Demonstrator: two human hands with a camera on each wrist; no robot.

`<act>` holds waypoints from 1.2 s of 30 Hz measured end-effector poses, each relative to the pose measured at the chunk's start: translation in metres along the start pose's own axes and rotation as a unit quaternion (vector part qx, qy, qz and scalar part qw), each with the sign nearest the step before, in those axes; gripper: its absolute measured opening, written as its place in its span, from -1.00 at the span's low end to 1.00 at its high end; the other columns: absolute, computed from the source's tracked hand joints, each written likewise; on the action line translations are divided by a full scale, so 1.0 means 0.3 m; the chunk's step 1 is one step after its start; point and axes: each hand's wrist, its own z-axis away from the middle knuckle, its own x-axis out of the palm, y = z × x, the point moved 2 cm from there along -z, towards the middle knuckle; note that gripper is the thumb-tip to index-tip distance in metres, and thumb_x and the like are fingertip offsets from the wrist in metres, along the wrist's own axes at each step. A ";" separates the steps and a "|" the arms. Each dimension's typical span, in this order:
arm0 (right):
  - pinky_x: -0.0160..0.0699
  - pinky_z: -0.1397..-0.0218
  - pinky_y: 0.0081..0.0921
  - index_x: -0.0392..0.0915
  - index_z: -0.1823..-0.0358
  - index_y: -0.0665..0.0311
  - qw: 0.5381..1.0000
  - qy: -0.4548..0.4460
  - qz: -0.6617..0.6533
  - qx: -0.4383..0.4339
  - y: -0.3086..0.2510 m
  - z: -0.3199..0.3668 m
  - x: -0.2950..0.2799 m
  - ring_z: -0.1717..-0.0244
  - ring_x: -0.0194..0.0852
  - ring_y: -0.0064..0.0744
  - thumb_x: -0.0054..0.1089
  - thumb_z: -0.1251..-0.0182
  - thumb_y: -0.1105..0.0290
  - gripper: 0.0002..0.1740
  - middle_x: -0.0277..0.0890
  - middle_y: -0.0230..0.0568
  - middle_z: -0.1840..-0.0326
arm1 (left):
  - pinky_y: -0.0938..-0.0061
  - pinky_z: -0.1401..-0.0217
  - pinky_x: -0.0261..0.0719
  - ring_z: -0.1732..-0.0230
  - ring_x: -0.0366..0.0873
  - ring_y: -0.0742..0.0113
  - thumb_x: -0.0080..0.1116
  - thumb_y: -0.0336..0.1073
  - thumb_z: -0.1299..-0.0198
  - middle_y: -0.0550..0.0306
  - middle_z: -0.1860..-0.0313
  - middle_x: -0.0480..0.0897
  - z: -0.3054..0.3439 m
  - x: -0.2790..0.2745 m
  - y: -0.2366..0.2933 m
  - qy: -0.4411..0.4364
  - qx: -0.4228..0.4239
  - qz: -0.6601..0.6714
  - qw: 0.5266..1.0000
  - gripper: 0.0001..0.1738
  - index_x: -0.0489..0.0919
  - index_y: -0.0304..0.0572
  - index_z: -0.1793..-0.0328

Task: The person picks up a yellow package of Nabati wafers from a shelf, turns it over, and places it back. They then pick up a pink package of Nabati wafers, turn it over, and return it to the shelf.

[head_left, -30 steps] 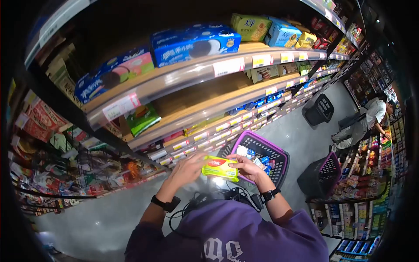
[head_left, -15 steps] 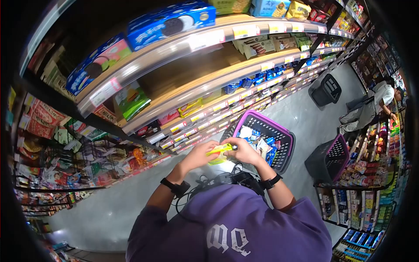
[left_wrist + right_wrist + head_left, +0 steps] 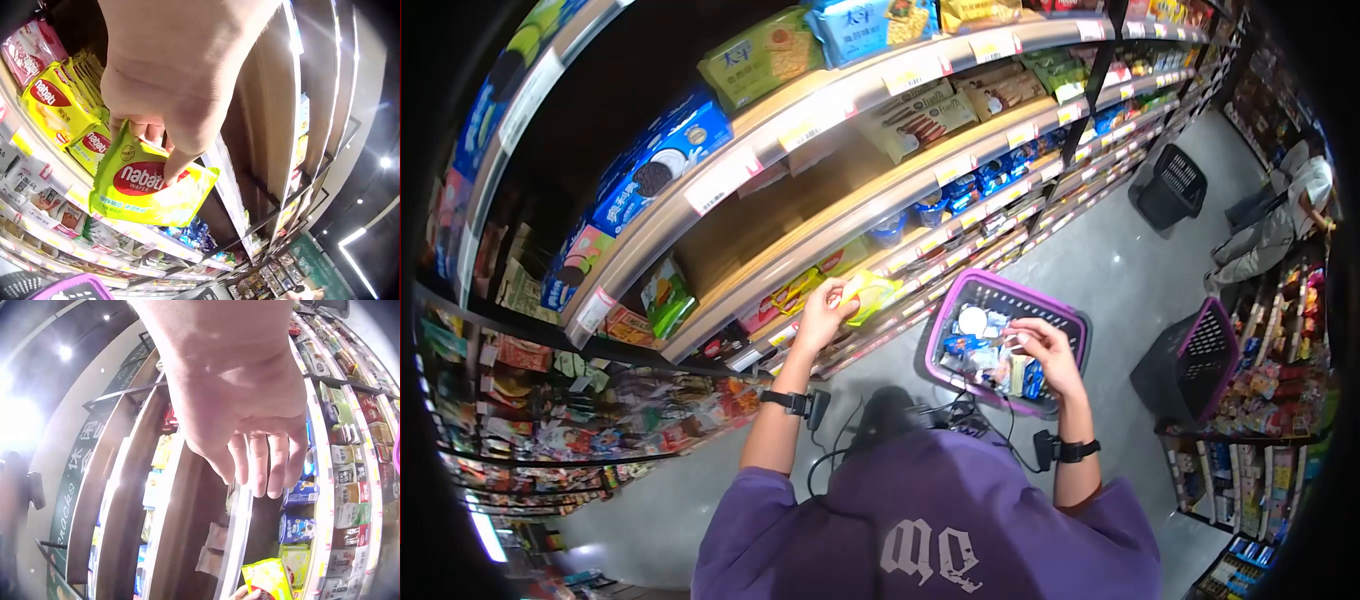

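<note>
My left hand (image 3: 824, 314) pinches a yellow-green Nabati wafer pack (image 3: 150, 184) between thumb and fingers, just in front of a lower shelf. Right beside it in the left wrist view, a row of matching yellow wafer packs (image 3: 55, 111) stands on that shelf, with pink packs (image 3: 32, 51) to their left. My right hand (image 3: 1048, 352) is over the purple-rimmed shopping basket (image 3: 1030, 290), its fingers loosely extended and nothing in them. Inside the basket lie blue packets (image 3: 970, 345) and a round white item (image 3: 973, 320).
Blue Oreo boxes (image 3: 655, 165) and Taiping cracker packs (image 3: 762, 60) fill part of an upper shelf. A second purple-rimmed basket (image 3: 1185, 355) and a dark basket (image 3: 1170, 190) stand on the aisle floor. Another person (image 3: 1285, 205) leans toward the opposite shelves.
Both hands held the wafer pack earlier; the right hand has let go and moved right over the basket. The left hand has carried the pack up and left toward the shelf.
</note>
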 end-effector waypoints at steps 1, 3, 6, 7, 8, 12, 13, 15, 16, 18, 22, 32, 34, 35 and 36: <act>0.65 -0.16 -0.43 0.58 -0.19 0.37 1.000 -0.003 -0.003 0.010 0.010 0.003 -0.024 -0.10 0.68 -0.37 0.15 -0.52 0.45 -0.71 0.71 -0.10 -0.10 | 0.47 -0.10 0.61 0.03 0.64 0.43 0.42 -0.47 -0.16 0.10 0.06 0.72 -0.018 0.000 -0.023 0.000 -0.009 0.040 0.999 -0.59 0.57 -0.31 -0.13; 0.65 -0.17 -0.43 0.56 -0.23 0.38 1.000 -0.003 0.002 0.022 0.027 0.005 -0.054 -0.10 0.68 -0.36 0.13 -0.54 0.43 -0.68 0.71 -0.10 -0.11 | 0.45 -0.12 0.58 0.02 0.64 0.38 0.43 -0.46 -0.14 0.06 0.05 0.72 -0.049 0.005 -0.076 0.011 -0.016 0.031 0.999 -0.59 0.58 -0.31 -0.11; 0.66 -0.18 -0.41 0.55 -0.25 0.38 0.996 0.004 -0.068 0.051 0.061 0.032 -0.053 -0.10 0.67 -0.35 0.11 -0.56 0.40 -0.66 0.67 -0.10 -0.18 | 0.24 -0.13 0.60 0.01 0.68 0.00 0.38 -0.42 -0.15 -0.12 0.03 0.71 -0.077 -0.013 0.015 0.046 0.024 -0.243 0.969 -0.61 0.60 -0.22 -0.12; 0.68 -0.17 -0.42 0.54 -0.26 0.39 0.995 0.005 -0.081 0.064 0.083 0.031 -0.044 -0.11 0.68 -0.34 0.11 -0.57 0.39 -0.66 0.66 -0.08 -0.19 | 0.21 -0.13 0.60 0.01 0.68 -0.04 0.39 -0.40 -0.14 -0.12 0.04 0.71 -0.098 -0.015 0.011 0.068 0.051 -0.282 0.956 -0.61 0.61 -0.21 -0.12; 0.62 -0.04 -0.59 0.58 -0.23 0.35 0.991 0.016 -0.123 0.054 0.097 0.036 -0.022 -0.06 0.67 -0.49 0.14 -0.57 0.37 -0.68 0.69 -0.19 -0.15 | 0.17 -0.14 0.60 0.02 0.67 -0.08 0.39 -0.39 -0.14 -0.13 0.06 0.71 -0.114 -0.012 -0.002 0.085 0.077 -0.320 0.940 -0.62 0.62 -0.19 -0.11; 0.65 -0.11 -0.53 0.57 -0.22 0.36 0.985 0.054 -0.145 0.083 0.181 0.029 0.036 -0.07 0.67 -0.43 0.12 -0.58 0.38 -0.69 0.68 -0.13 -0.13 | 0.01 -0.18 0.57 -0.04 0.65 -0.20 0.36 -0.28 -0.20 -0.18 0.06 0.72 -0.171 0.001 -0.042 0.081 0.062 -0.383 0.918 -0.59 0.62 -0.12 -0.18; 0.65 -0.11 -0.53 0.57 -0.22 0.37 0.984 0.062 -0.146 0.086 0.188 0.023 0.057 -0.06 0.68 -0.43 0.12 -0.58 0.38 -0.69 0.68 -0.13 -0.12 | 0.04 -0.20 0.58 -0.06 0.65 -0.17 0.31 -0.16 -0.25 -0.19 0.05 0.72 -0.182 0.003 -0.040 0.070 0.037 -0.402 0.912 -0.56 0.62 -0.10 -0.22; 0.66 -0.09 -0.52 0.56 -0.21 0.37 0.984 0.076 -0.125 0.101 0.180 -0.002 0.094 -0.03 0.69 -0.42 0.13 -0.57 0.39 -0.70 0.69 -0.12 -0.10 | -0.02 -0.16 0.58 -0.04 0.65 -0.25 0.23 -0.09 -0.32 -0.25 0.05 0.71 -0.199 0.012 -0.038 0.038 -0.014 -0.438 0.898 -0.56 0.61 -0.17 -0.21; 0.68 -0.05 -0.52 0.58 -0.18 0.39 0.982 0.093 -0.123 0.107 0.185 -0.022 0.108 0.01 0.70 -0.42 0.14 -0.56 0.41 -0.71 0.70 -0.11 -0.07 | -0.05 -0.14 0.59 -0.03 0.65 -0.28 0.20 -0.07 -0.35 -0.27 0.05 0.71 -0.214 0.011 -0.054 0.034 -0.030 -0.432 0.901 -0.56 0.60 -0.18 -0.22; 0.69 -0.02 -0.52 0.59 -0.14 0.40 0.982 0.105 -0.121 0.099 0.168 -0.059 0.143 0.05 0.72 -0.42 0.13 -0.55 0.43 -0.74 0.71 -0.10 -0.03 | -0.09 -0.11 0.61 -0.01 0.66 -0.30 0.12 -0.07 -0.41 -0.35 0.04 0.69 -0.251 0.006 -0.172 0.040 -0.016 -0.414 0.909 -0.60 0.63 -0.28 -0.07; 0.69 0.00 -0.52 0.59 -0.13 0.41 0.982 0.126 -0.112 0.089 0.150 -0.113 0.196 0.09 0.72 -0.42 0.12 -0.56 0.44 -0.75 0.72 -0.08 -0.03 | -0.09 -0.20 0.57 -0.11 0.62 -0.30 0.06 -0.04 -0.45 -0.32 -0.05 0.67 -0.286 -0.002 -0.184 0.060 0.021 -0.428 0.901 -0.59 0.64 -0.19 -0.15; 0.66 0.03 -0.52 0.62 -0.14 0.33 0.956 0.217 -0.101 0.170 0.127 -0.077 0.176 0.11 0.69 -0.49 0.13 -0.55 0.34 -0.71 0.73 -0.19 0.00 | -0.02 -0.10 0.60 -0.01 0.65 -0.27 0.17 -0.17 -0.36 -0.30 0.00 0.67 -0.291 0.018 -0.197 -0.018 0.085 -0.357 0.930 -0.63 0.61 -0.16 -0.21; 0.70 0.02 -0.49 0.60 -0.15 0.30 0.941 0.249 -0.132 0.188 0.129 -0.051 0.141 0.08 0.72 -0.43 0.13 -0.55 0.33 -0.71 0.73 -0.16 -0.02 | 0.01 -0.19 0.57 -0.11 0.62 -0.23 0.18 -0.23 -0.34 -0.25 -0.10 0.66 -0.255 0.028 -0.111 -0.054 0.067 -0.278 0.957 -0.65 0.62 -0.13 -0.19; 0.70 0.02 -0.48 0.60 -0.14 0.30 0.935 0.262 -0.150 0.186 0.132 -0.038 0.124 0.07 0.72 -0.41 0.13 -0.55 0.32 -0.72 0.73 -0.16 -0.02 | 0.05 -0.07 0.64 0.00 0.67 -0.14 0.21 -0.37 -0.29 -0.13 -0.05 0.68 -0.229 0.044 -0.100 0.081 0.347 -0.299 0.885 -0.83 0.66 -0.16 0.02; 0.71 0.01 -0.47 0.60 -0.14 0.29 0.929 0.274 -0.169 0.183 0.136 -0.026 0.108 0.06 0.73 -0.40 0.13 -0.55 0.32 -0.73 0.73 -0.16 -0.01 | 0.07 -0.10 0.63 -0.03 0.65 -0.11 0.22 -0.41 -0.26 -0.10 -0.07 0.67 -0.218 0.060 -0.110 0.053 0.344 -0.289 0.892 -0.82 0.66 -0.16 0.02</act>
